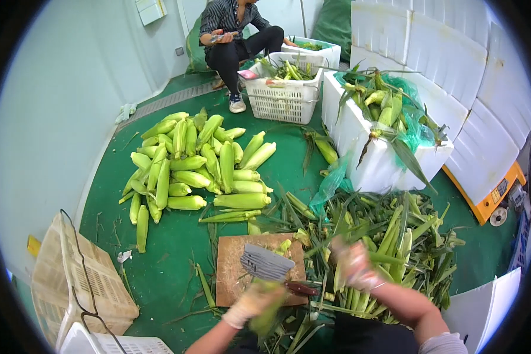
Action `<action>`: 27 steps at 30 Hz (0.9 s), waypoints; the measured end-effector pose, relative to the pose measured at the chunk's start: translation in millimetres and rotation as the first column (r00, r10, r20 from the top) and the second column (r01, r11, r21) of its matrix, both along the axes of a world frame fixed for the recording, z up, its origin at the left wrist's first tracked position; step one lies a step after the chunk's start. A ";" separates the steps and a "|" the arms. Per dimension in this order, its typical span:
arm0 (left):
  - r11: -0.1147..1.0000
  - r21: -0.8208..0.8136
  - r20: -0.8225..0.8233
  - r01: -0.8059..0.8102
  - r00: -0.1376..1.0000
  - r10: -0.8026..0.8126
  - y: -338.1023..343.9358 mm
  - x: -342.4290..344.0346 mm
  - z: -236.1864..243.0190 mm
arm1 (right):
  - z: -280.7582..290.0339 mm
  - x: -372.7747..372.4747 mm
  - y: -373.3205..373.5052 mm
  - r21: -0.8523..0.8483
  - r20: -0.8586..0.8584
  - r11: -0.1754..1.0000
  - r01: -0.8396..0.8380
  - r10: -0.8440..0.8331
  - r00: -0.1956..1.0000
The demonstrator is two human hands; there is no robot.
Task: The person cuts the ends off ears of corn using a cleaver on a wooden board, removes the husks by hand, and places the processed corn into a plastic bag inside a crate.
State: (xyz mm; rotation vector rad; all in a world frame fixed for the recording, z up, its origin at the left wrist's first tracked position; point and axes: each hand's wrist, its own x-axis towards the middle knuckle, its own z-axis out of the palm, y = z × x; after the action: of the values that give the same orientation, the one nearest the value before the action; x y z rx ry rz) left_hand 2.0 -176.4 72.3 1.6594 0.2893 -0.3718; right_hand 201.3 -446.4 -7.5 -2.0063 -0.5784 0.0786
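My left hand (248, 307), in a pale glove, is closed on a green corn ear (266, 310), blurred, at the front of a wooden board (230, 253). A wide cleaver (265, 265) with a dark wooden handle lies on the board among scraps. My right hand (357, 265), also gloved, is over a large heap of loose green husk leaves (419, 230) to the board's right; motion smears its fingers, so I cannot tell what they hold. Beyond the board, several corn ears (189, 177) lie piled on the green floor (112, 206).
A co-worker (230, 41) crouches at the back beside a white basket (280, 97). A foam box (383, 165) of unpeeled corn and green plastic stands right, before stacked foam boxes (436, 41) and an orange pallet truck (475, 200). Plastic crates (71, 265) stand at lower left.
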 end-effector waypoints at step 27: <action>0.710 0.383 0.739 -0.591 0.657 0.148 -34.2 38.7 75.8 | 159.5 -83.8 79.9 0.626 -0.673 0.778 0.060 0.499 0.546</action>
State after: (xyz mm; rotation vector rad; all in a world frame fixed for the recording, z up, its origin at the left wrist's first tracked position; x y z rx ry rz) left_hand 40.7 -210.7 148.2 2.1648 0.2222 0.7528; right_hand 117.5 -366.5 152.1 -1.0490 -0.1910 0.8678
